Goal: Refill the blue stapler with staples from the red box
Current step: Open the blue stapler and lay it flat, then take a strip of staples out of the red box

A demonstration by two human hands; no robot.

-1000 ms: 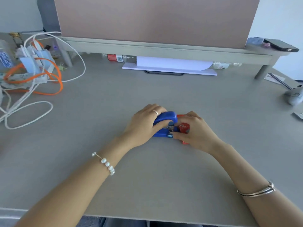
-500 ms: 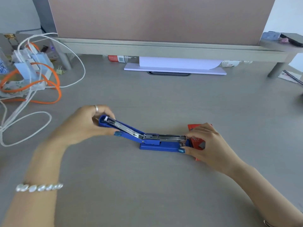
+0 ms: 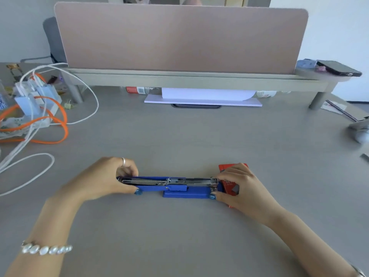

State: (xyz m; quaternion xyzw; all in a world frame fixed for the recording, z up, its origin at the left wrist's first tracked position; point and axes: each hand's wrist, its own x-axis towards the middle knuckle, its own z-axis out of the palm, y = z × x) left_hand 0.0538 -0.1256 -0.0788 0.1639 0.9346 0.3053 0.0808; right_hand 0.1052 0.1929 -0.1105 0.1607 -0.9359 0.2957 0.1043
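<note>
Blue and opened out flat, the stapler (image 3: 175,186) lies on the grey desk (image 3: 179,140), its long side running from 9 o'clock to 3 o'clock. At 9 o'clock the left hand (image 3: 103,177) is curled shut on the flipped-back lid. At 3 o'clock the right hand (image 3: 239,186) pinches the stapler's front end. The red box (image 3: 231,187) sits right under that right hand, touching it. So I think the right hand is the nearer one to get staples.
</note>
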